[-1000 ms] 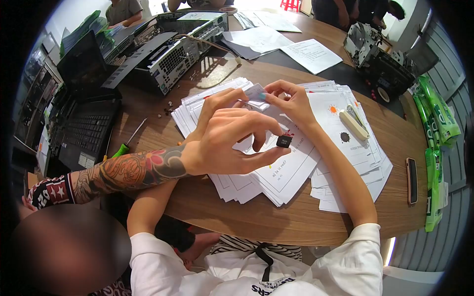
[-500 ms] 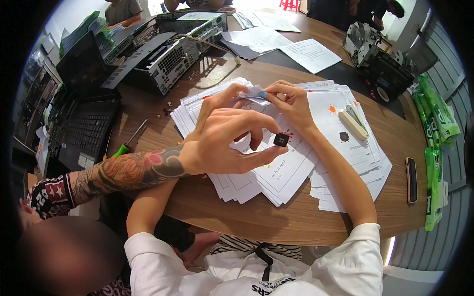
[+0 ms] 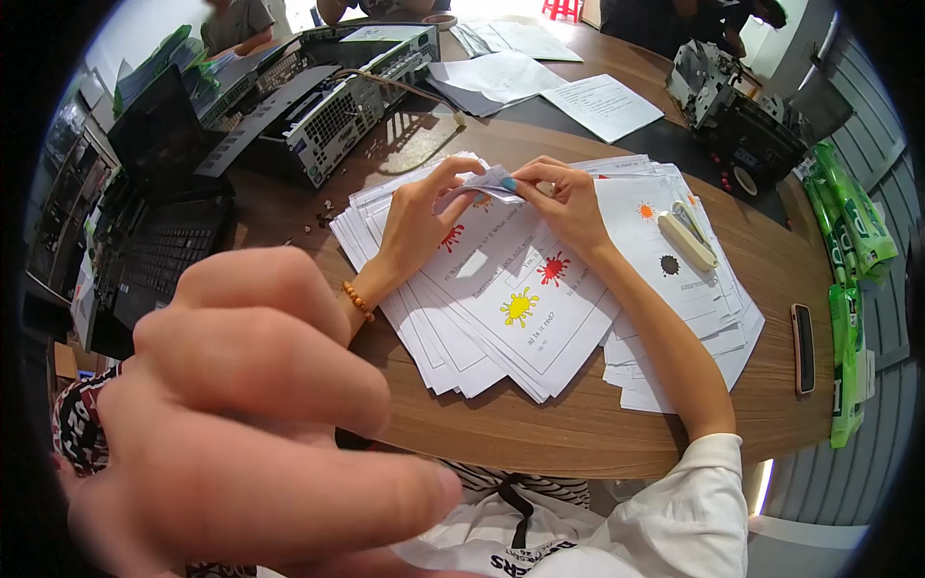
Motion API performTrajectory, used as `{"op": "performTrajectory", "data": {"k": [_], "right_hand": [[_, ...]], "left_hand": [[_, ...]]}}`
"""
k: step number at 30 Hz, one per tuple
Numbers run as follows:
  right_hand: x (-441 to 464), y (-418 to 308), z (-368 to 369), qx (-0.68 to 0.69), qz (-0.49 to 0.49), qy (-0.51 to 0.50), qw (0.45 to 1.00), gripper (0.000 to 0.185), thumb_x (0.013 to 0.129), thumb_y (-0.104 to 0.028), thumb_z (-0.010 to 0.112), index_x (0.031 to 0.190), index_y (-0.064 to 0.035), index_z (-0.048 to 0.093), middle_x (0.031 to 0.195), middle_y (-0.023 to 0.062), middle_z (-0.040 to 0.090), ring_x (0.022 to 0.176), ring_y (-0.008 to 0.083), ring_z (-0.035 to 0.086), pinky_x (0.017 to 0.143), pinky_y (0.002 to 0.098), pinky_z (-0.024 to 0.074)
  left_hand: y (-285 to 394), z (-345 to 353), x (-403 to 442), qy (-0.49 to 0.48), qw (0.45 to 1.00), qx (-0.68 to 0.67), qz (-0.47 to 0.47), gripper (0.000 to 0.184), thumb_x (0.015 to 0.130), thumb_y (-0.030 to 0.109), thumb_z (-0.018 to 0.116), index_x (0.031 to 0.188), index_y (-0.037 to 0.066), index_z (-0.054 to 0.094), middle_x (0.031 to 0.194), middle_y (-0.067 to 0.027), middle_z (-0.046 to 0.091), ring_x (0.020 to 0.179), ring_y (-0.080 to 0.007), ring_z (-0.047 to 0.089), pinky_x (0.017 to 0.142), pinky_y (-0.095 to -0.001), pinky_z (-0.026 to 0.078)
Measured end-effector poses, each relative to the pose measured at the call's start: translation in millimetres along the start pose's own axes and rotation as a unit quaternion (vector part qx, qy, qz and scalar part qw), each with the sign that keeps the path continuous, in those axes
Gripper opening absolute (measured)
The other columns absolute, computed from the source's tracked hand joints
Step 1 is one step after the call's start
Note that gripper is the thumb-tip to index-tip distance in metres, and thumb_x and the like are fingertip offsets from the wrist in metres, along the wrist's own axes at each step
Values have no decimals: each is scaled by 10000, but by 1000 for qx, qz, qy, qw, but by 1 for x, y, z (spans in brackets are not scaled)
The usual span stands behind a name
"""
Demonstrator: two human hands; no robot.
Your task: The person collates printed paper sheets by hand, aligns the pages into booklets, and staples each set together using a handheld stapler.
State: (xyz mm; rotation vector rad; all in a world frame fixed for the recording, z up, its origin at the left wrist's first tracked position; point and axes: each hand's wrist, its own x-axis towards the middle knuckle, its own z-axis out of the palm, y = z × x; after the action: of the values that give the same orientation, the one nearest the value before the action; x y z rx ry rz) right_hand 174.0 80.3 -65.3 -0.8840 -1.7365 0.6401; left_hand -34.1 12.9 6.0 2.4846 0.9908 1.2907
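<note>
White folded paper (image 3: pixel 491 180) lies at two o'clock from your left hand (image 3: pixel 420 214), ten o'clock from your right hand (image 3: pixel 570 204). Both have fingertips clamped on it, so neither is nearer, above the twelve-o'clock end of the printed sheets (image 3: pixel 564 332).

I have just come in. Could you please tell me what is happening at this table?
The person's left hand and right hand hold a small piece of paper in their fingers, above a stack of printed sheets with coloured splashes. Another person's hand is close to the camera, at the lower left; I cannot tell whether it holds anything.
</note>
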Motion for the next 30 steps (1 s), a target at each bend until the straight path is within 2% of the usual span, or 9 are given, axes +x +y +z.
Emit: {"op": "performTrajectory", "data": {"k": [6, 12, 14, 15, 19, 22, 24, 28, 30], "right_hand": [[1, 2, -1, 2, 8, -7, 1000, 102, 727, -129, 630, 812, -100, 678, 649, -39, 552, 476, 28, 382, 422, 198, 290], [1, 0, -1, 9, -10, 3, 1000, 101, 722, -122, 626, 804, -85, 673, 662, -3, 571, 523, 68, 453, 466, 217, 335], [1, -1, -1, 2, -17, -7, 1000, 96, 718, -121, 622, 788, -69, 661, 682, 28, 584, 554, 109, 493, 506, 239, 369], [0, -2, -2, 1, -17, 2, 1000, 96, 718, -121, 622, 788, -69, 661, 682, 28, 584, 554, 109, 493, 506, 239, 369], [0, -4, -3, 8, -22, -22, 999, 81, 738, -21, 597, 804, 0, 637, 728, 34, 575, 657, 78, 497, 564, 209, 374], [-2, -7, -4, 14, -16, -27, 999, 70, 738, -62, 602, 781, -15, 632, 731, 45, 589, 631, 83, 525, 567, 210, 396], [-1, -10, -5, -11, -19, -16, 1000, 73, 740, -70, 601, 785, -24, 635, 738, 47, 595, 629, 82, 526, 560, 211, 397], [1, -17, -4, -45, -51, 67, 995, 134, 778, -150, 597, 883, -76, 638, 794, 49, 612, 612, 104, 531, 555, 233, 404], [5, -13, -5, -55, -135, 136, 980, 194, 815, -214, 577, 972, -107, 619, 860, 52, 616, 603, 134, 531, 558, 249, 412]], "left_hand": [[-46, 51, -1, 24, 996, 2, -88, 354, 708, 127, 694, 1005, 100, 502, 759, -27, 635, 635, -137, 577, 590, -272, 428], [-44, 55, -1, 20, 990, -43, -130, 202, 752, 29, 605, 935, 60, 526, 755, -75, 637, 659, -123, 586, 634, -250, 451], [-63, 61, -5, 58, 996, -8, -71, 180, 717, 74, 652, 861, 84, 545, 728, -61, 630, 521, -130, 538, 500, -218, 417], [-48, 58, -2, 24, 990, -45, -134, 192, 737, 18, 615, 905, 39, 524, 746, -52, 629, 651, -110, 579, 620, -230, 442], [-50, 58, -2, 20, 986, -75, -150, 202, 690, 1, 637, 866, 36, 544, 759, -37, 593, 556, -109, 546, 514, -228, 409], [-47, 56, 0, 11, 975, -113, -192, 189, 683, -1, 642, 848, 47, 563, 919, -57, 579, 653, -125, 572, 567, -238, 436], [-49, 56, 2, 52, 996, 22, -72, 175, 672, 1, 654, 815, 73, 585, 1074, -70, 524, 868, -179, 558, 673, -271, 454], [-43, 54, 2, 78, 993, 84, -38, 154, 653, 16, 677, 754, 98, 594, 1157, -66, 477, 1091, -247, 422, 793, -320, 419], [-39, 52, 3, 72, 990, 115, -28, 143, 669, 17, 665, 760, 94, 587, 1118, -67, 506, 1038, -237, 460, 793, -315, 415]]}}
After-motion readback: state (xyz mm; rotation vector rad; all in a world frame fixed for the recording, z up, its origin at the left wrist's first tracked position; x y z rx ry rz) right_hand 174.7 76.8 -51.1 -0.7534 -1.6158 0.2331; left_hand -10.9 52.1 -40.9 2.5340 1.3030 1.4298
